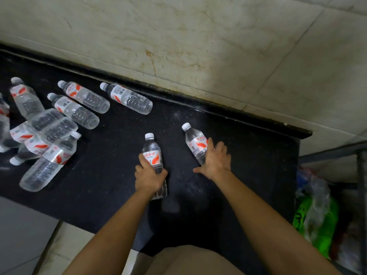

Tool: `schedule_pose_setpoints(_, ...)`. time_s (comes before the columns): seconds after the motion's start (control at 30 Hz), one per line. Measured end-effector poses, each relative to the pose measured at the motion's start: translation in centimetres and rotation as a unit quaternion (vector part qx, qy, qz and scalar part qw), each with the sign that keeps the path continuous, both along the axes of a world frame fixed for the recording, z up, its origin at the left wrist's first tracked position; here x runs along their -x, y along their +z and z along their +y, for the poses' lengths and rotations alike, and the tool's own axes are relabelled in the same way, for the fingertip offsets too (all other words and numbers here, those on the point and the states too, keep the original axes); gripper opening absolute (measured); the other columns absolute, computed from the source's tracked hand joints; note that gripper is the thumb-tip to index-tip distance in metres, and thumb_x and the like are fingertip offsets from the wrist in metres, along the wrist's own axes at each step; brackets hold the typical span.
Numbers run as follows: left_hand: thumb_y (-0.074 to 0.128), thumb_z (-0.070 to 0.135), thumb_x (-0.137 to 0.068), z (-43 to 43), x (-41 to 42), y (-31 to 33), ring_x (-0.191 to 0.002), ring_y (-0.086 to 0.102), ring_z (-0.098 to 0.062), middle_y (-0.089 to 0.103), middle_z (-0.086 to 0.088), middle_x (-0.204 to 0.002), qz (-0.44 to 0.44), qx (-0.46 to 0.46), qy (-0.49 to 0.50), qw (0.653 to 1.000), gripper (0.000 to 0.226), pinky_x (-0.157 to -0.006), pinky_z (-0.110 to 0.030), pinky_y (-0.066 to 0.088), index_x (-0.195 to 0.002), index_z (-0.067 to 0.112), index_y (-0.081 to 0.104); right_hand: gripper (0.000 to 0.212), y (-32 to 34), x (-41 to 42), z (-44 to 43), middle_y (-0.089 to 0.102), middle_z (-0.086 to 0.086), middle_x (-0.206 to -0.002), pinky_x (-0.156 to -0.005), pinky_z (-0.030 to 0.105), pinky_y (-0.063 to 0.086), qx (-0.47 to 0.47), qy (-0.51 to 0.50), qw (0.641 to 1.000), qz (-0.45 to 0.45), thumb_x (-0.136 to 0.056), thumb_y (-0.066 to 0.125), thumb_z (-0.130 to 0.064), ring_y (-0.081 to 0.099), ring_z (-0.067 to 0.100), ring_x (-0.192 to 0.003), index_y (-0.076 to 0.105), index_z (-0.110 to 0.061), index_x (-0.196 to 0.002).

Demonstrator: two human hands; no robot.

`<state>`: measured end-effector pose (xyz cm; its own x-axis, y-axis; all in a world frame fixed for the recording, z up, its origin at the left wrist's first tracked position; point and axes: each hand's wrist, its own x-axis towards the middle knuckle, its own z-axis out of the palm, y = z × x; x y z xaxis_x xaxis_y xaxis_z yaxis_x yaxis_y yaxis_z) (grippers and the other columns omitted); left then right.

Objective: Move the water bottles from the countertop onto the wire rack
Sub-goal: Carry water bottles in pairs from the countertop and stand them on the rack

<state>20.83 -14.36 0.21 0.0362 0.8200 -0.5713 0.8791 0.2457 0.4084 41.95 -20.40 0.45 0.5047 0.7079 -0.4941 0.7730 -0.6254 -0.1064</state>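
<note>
Water bottles (75, 111) lie scattered on the tabletop (254, 155); the pickup step is in hand. Left grip (151, 175) curls round one bottle (152, 153). Right grip (215, 159) rests straight-fingered on another bottle (193, 141), unclosed. Next it must close, then both lift rackward.

About ten water bottles lie on the one worktop (111, 165). Two sit apart near the middle, the left bottle (152, 153) and the right bottle (195, 142). One lone bottle (127, 98) lies by the wall. The heap of bottles (53, 126) holds about seven, overlapping and cut by the edge, so that count is unsure. There are two hands, the left hand (150, 175) and the right hand (215, 159), and one green bag (299, 217).
</note>
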Motion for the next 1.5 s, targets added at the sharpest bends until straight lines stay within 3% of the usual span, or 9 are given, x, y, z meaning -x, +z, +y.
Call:
schedule_pose_setpoints(0.13,0.074,0.043,-0.082,-1.2,1.1,-0.1,-0.126,0.043,-0.039,0.037,-0.019,-0.138,0.011,-0.001,-0.043,0.999,0.109,-0.096,-0.053,0.045,-0.156,0.021,-0.003,0.103,0.2,-2.5,-0.4,0.05,0.014,-0.136,-0.095,0.038,0.052,-0.005,-0.127,0.983,0.133,-0.056,0.092,-0.041,0.056,0.033,-0.121,0.04,-0.016,-0.142)
schedule_pose_setpoints(0.23,0.074,0.038,-0.083,-2.1,2.0,0.1,-0.127,0.039,-0.04,0.034,-0.02,-0.138,0.004,0.006,-0.059,0.998,0.106,-0.098,-0.054,0.043,-0.156,0.021,-0.002,0.099,0.7,-1.9,-2.9,0.056,0.011,-0.135,-0.095,0.037,0.052,-0.056,-0.194,0.959,0.197,-0.061,0.089,-0.031,0.059,0.031,-0.12,0.039,-0.016,-0.145)
schedule_pose_setpoints(0.47,0.067,0.031,-0.089,-5.8,6.0,1.0,-0.118,0.051,-0.042,0.049,-0.023,-0.131,-0.08,0.012,-0.023,0.996,0.082,-0.099,-0.054,0.047,-0.152,0.016,0.016,0.084,2.5,3.1,-10.9,0.071,-0.002,-0.111,-0.088,0.04,0.06,-0.096,-0.326,0.893,0.295,-0.044,0.08,-0.038,0.07,0.02,-0.098,0.06,-0.028,-0.124)
schedule_pose_setpoints(0.6,0.071,0.025,-0.086,-6.5,8.3,3.1,-0.112,0.055,-0.034,0.054,-0.015,-0.126,-0.173,-0.055,-0.049,0.982,0.074,-0.098,-0.051,0.048,-0.147,0.017,0.029,0.042,6.4,6.1,-14.6,0.072,-0.004,-0.098,-0.076,0.034,0.058,-0.184,-0.368,0.838,0.357,-0.066,0.08,-0.022,0.07,0.014,-0.088,0.063,-0.027,-0.105)
schedule_pose_setpoints(0.87,0.073,0.03,-0.082,-8.0,6.2,10.4,-0.113,0.06,-0.025,0.055,-0.003,-0.123,-0.381,-0.114,-0.114,0.91,0.062,-0.099,-0.052,0.052,-0.134,0.035,0.038,0.038,13.2,10.4,-22.7,0.076,0.01,-0.105,-0.072,0.033,0.06,-0.314,-0.4,0.674,0.536,-0.087,0.065,0.003,0.076,0.023,-0.093,0.064,-0.01,-0.123)
schedule_pose_setpoints(1.23,0.074,0.037,-0.08,-17.5,0.9,16.9,-0.118,0.062,-0.019,0.056,-0.001,-0.132,-0.467,-0.067,-0.219,0.854,0.067,-0.103,-0.051,0.051,-0.131,0.057,0.037,0.059,16.0,12.9,-33.4,0.072,0.016,-0.094,-0.085,0.045,0.056,-0.467,-0.486,0.571,0.469,-0.052,0.098,-0.023,0.07,0.033,-0.092,0.069,-0.008,-0.101)
schedule_pose_setpoints(1.37,0.078,0.021,-0.084,-22.3,-2.9,20.1,-0.121,0.058,-0.013,0.054,0.005,-0.134,-0.476,-0.1,-0.27,0.831,0.073,-0.104,-0.039,0.05,-0.139,0.042,0.035,0.045,18.4,10.9,-37.4,0.071,0.013,-0.082,-0.07,0.036,0.058,-0.545,-0.519,0.528,0.395,-0.06,0.093,-0.024,0.072,0.028,-0.078,0.067,-0.01,-0.094)
schedule_pose_setpoints(1.43,0.081,0.016,-0.082,-25.2,-5.4,21.9,-0.119,0.058,-0.007,0.055,0.008,-0.132,-0.491,-0.114,-0.27,0.82,0.075,-0.098,-0.022,0.047,-0.141,0.035,0.037,0.053,19.4,8.9,-40.1,0.074,0.014,-0.089,-0.073,0.038,0.059,-0.579,-0.511,0.534,0.345,-0.056,0.094,-0.028,0.072,0.031,-0.085,0.069,-0.01,-0.1)
schedule_pose_setpoints(1.5,0.084,0.017,-0.078,-28.1,-8.5,23.3,-0.117,0.06,-0.006,0.058,0.007,-0.133,-0.502,-0.115,-0.264,0.816,0.077,-0.097,-0.023,0.047,-0.143,0.026,0.043,0.059,20.8,6.7,-43.2,0.076,0.011,-0.094,-0.072,0.036,0.059,-0.597,-0.501,0.557,0.288,-0.057,0.093,-0.029,0.073,0.027,-0.086,0.068,-0.011,-0.108)
